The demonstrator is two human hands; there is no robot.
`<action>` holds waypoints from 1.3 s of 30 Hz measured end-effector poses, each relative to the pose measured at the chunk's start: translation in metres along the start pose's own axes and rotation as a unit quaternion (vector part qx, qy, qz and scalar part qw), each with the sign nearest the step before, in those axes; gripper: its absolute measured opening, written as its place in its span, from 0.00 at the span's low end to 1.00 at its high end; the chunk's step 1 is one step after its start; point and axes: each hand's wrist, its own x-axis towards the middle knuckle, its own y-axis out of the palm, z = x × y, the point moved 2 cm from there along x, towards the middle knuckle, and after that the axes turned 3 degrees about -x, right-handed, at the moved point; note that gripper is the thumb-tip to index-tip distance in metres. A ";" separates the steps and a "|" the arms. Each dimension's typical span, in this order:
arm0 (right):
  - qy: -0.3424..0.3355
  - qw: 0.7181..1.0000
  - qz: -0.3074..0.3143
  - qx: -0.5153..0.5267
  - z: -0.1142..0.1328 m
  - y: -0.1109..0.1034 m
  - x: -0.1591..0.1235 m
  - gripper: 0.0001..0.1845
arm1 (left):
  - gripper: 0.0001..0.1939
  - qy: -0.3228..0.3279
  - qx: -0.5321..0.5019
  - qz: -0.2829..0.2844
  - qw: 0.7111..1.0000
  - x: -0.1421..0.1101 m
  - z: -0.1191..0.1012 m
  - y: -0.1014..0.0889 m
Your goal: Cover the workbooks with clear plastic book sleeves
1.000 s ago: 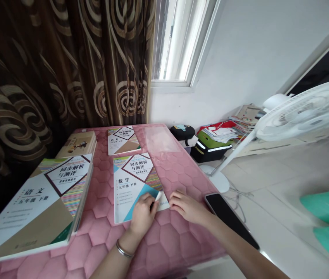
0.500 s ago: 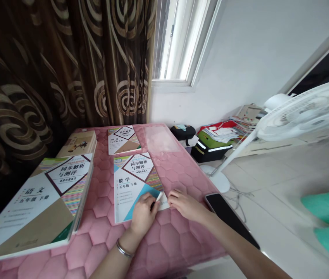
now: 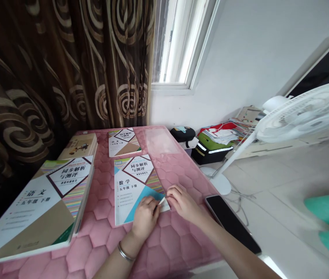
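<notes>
A maths workbook (image 3: 129, 193) with a white and blue cover lies on the pink quilted tabletop in front of me. Its lower right cover corner is curled up, its white underside showing, and a pale page lies beneath. My left hand (image 3: 146, 216), with a silver bracelet on the wrist, rests over the bottom edge and pinches the curled part. The fingers of my right hand (image 3: 181, 202) are closed at the tip of that same corner; the fingertips partly hide the contact.
At left lies a stack of workbooks (image 3: 42, 205), with tan-covered books (image 3: 78, 145) behind. Another workbook (image 3: 123, 142) lies farther back. A phone (image 3: 231, 221) rests at the table's right edge. A white fan (image 3: 304, 112) stands on the floor beside bags and papers.
My right hand has moved slightly up onto the curled corner's tip. My left hand has shifted a little and still pinches the corner.
</notes>
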 end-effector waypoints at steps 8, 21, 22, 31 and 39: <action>-0.041 0.999 0.021 0.016 -0.004 0.011 0.011 0.10 | 0.12 -0.009 -0.017 0.001 1.000 0.001 0.001 0.000; -0.002 0.996 0.027 0.085 -0.006 0.007 0.008 0.16 | 0.14 -0.003 -0.009 0.019 1.000 0.000 0.003 0.000; 0.000 0.996 0.029 0.084 -0.005 0.006 0.008 0.15 | 0.14 -0.003 -0.007 0.019 1.000 0.001 0.003 0.000; -0.071 0.993 0.030 -0.088 0.002 0.018 -0.012 0.14 | 0.17 0.018 0.192 0.061 0.979 -0.025 0.005 -0.005; -0.005 0.995 0.009 -0.104 0.008 0.044 -0.061 0.22 | 0.35 0.016 0.346 0.004 0.938 -0.106 0.033 -0.063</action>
